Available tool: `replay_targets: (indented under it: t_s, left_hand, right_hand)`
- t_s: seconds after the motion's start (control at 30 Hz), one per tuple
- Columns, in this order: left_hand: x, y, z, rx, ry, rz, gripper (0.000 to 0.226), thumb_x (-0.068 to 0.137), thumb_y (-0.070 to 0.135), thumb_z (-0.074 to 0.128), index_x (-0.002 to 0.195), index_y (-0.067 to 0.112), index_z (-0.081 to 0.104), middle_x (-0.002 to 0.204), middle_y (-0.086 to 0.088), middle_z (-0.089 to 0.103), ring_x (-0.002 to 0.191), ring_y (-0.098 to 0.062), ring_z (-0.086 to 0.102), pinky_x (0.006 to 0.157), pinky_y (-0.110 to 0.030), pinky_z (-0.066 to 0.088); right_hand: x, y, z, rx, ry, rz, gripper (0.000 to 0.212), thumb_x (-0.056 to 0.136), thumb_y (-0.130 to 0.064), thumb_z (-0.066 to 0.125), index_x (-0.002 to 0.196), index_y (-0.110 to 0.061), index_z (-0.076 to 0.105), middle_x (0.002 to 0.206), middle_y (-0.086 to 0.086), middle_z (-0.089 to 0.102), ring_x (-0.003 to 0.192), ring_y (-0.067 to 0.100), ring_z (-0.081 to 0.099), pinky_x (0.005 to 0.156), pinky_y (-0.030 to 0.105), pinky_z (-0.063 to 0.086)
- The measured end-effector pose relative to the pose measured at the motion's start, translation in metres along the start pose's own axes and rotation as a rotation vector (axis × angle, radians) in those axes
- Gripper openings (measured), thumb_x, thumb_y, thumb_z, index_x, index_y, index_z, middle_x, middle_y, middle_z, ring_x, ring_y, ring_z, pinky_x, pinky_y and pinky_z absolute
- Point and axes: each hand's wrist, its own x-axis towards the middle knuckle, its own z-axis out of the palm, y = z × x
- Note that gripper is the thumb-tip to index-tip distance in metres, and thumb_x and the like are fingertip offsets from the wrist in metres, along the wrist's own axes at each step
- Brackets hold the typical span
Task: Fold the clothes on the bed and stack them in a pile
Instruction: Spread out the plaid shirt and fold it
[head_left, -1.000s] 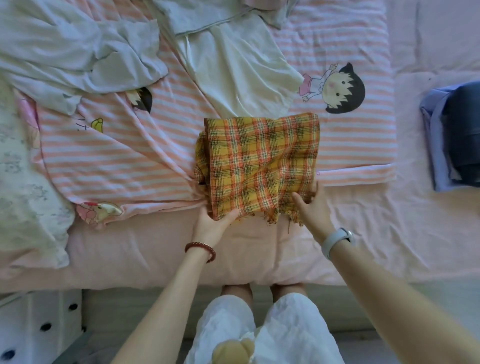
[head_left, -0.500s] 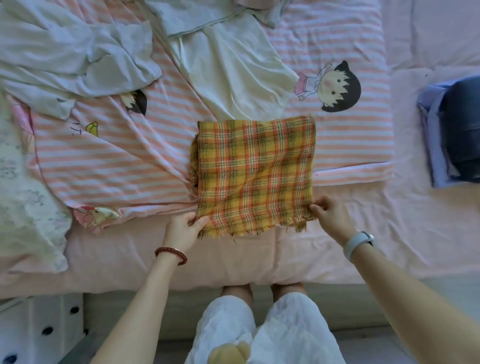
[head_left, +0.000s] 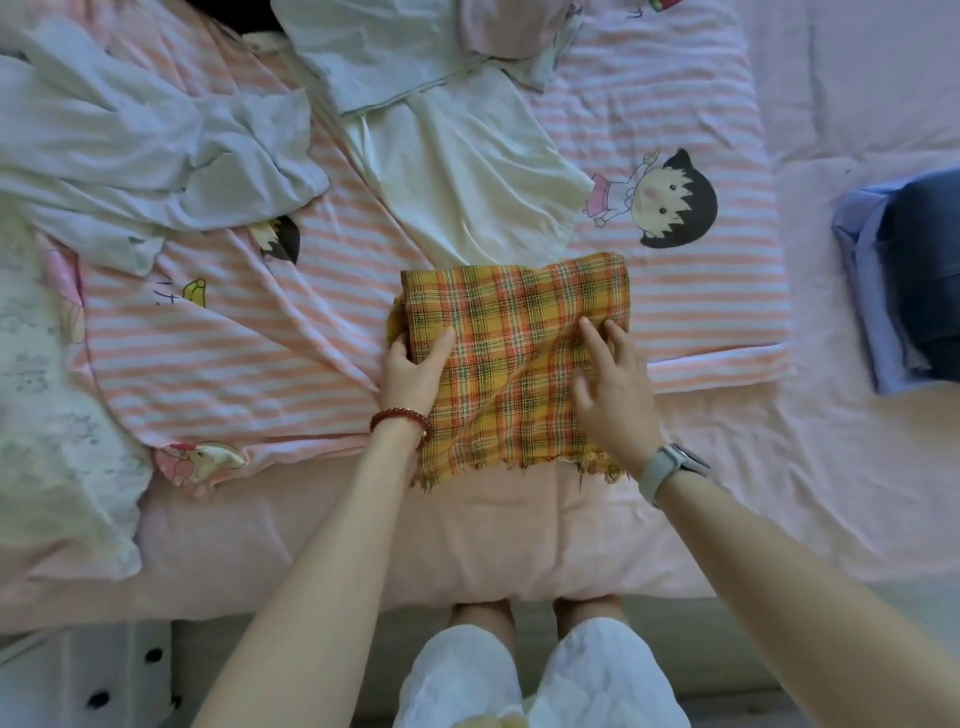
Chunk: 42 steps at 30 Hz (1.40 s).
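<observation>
Now our left hand (head_left: 413, 371) grips the folded plaid cloth (head_left: 511, 358) at its left edge, thumb on top, while our right hand (head_left: 613, 387) lies flat, fingers straight, on its right half. Beyond our fingertips sprawls a cream garment (head_left: 467, 171); far right, a blue folded pile (head_left: 904, 280).

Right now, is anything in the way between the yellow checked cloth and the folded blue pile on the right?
Nothing visible blocks it. Between the yellow checked cloth and the folded blue pile lie only the striped pink blanket and bare pink sheet. Both hands, left and right, already rest on the cloth.
</observation>
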Motion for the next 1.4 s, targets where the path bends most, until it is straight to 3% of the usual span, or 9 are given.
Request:
replay_targets:
  t_s: [0.3, 0.4, 0.5, 0.7, 0.83, 0.93, 1.03, 1.13, 1.4]
  left_hand:
    - [-0.005, 0.004, 0.030, 0.119, 0.033, 0.138, 0.051, 0.086, 0.037, 0.061, 0.129, 0.016, 0.043, 0.118, -0.002, 0.057, 0.111, -0.023, 0.053, 0.086, -0.021, 0.032]
    - [-0.023, 0.004, 0.029, 0.354, 0.239, 0.358, 0.039, 0.095, 0.032, 0.048, 0.126, 0.007, 0.045, 0.111, -0.013, 0.064, 0.100, -0.033, 0.058, 0.063, -0.023, 0.023]
    - [-0.026, 0.008, 0.020, 0.242, 0.358, 0.553, 0.031, 0.096, 0.021, 0.047, 0.114, -0.004, 0.050, 0.101, -0.021, 0.065, 0.089, -0.036, 0.058, 0.070, -0.035, 0.040]
    - [0.008, -0.009, -0.015, 0.293, 0.308, 0.334, 0.020, 0.099, 0.021, 0.039, 0.101, 0.001, 0.043, 0.069, 0.000, 0.047, 0.072, -0.034, 0.054, 0.055, -0.030, 0.023]
    - [0.024, -0.005, -0.020, 0.410, 0.336, 0.189, 0.034, 0.097, 0.023, 0.042, 0.126, 0.006, 0.041, 0.120, -0.014, 0.052, 0.106, -0.033, 0.053, 0.077, -0.035, 0.042]
    - [0.006, 0.007, -0.011, 0.513, 0.505, 0.494, 0.044, 0.091, 0.020, 0.047, 0.133, 0.007, 0.043, 0.136, -0.016, 0.045, 0.125, -0.033, 0.042, 0.101, -0.045, 0.033]
    - [-0.019, -0.001, 0.019, 0.822, 0.352, 0.796, 0.049, 0.088, 0.029, 0.043, 0.134, 0.012, 0.047, 0.140, -0.014, 0.045, 0.131, -0.033, 0.039, 0.107, -0.051, 0.027]
    - [-0.012, -0.021, 0.037, 1.023, 0.118, 0.639, 0.054, 0.092, 0.041, 0.036, 0.144, 0.026, 0.031, 0.153, -0.009, 0.023, 0.142, -0.033, 0.015, 0.112, -0.057, 0.006]
    - [0.064, -0.068, 0.014, 1.196, 0.012, 0.495, 0.071, 0.077, 0.079, 0.000, 0.137, 0.043, -0.014, 0.147, 0.009, -0.023, 0.142, -0.019, -0.016, 0.107, -0.052, -0.018]
  right_hand:
    - [0.004, 0.007, 0.004, 0.048, -0.123, 0.070, 0.056, 0.097, -0.026, 0.042, 0.148, -0.022, 0.019, 0.157, 0.006, 0.007, 0.144, 0.022, 0.005, 0.117, 0.040, 0.009]
    - [0.004, 0.006, -0.001, 0.010, -0.090, 0.055, 0.056, 0.096, -0.026, 0.043, 0.148, -0.020, 0.023, 0.156, 0.010, 0.009, 0.143, 0.025, 0.008, 0.117, 0.043, 0.011]
    - [0.001, -0.001, -0.003, -0.081, 0.007, -0.021, 0.056, 0.094, -0.026, 0.046, 0.146, -0.022, 0.027, 0.156, 0.011, 0.008, 0.143, 0.029, 0.007, 0.115, 0.051, 0.012]
    - [0.007, -0.010, 0.012, -0.287, -0.248, -0.075, 0.060, 0.096, -0.031, 0.036, 0.149, -0.031, 0.009, 0.157, 0.000, -0.014, 0.142, 0.028, -0.019, 0.114, 0.053, -0.004]
    - [0.012, -0.013, 0.017, -0.339, -0.254, -0.052, 0.058, 0.096, -0.033, 0.035, 0.149, -0.029, 0.010, 0.157, 0.002, -0.013, 0.142, 0.029, -0.018, 0.114, 0.054, -0.004]
    - [0.011, -0.021, 0.018, -0.339, -0.095, -0.116, 0.057, 0.094, -0.030, 0.039, 0.148, -0.025, 0.021, 0.157, 0.009, 0.004, 0.145, 0.029, -0.005, 0.111, 0.058, -0.002]
    - [0.017, -0.027, 0.023, -0.374, -0.009, -0.262, 0.054, 0.092, -0.032, 0.033, 0.145, -0.023, 0.030, 0.155, 0.011, 0.019, 0.144, 0.028, 0.008, 0.109, 0.062, 0.004]
    - [0.039, -0.023, 0.033, -0.437, -0.043, -0.283, 0.054, 0.093, -0.038, 0.023, 0.146, -0.029, 0.027, 0.156, 0.008, 0.017, 0.144, 0.027, 0.010, 0.109, 0.063, 0.003]
    - [0.075, 0.046, 0.051, -0.560, -0.152, -0.332, 0.053, 0.093, -0.051, 0.018, 0.144, -0.036, 0.012, 0.155, -0.001, 0.017, 0.143, 0.021, 0.018, 0.110, 0.063, 0.004]
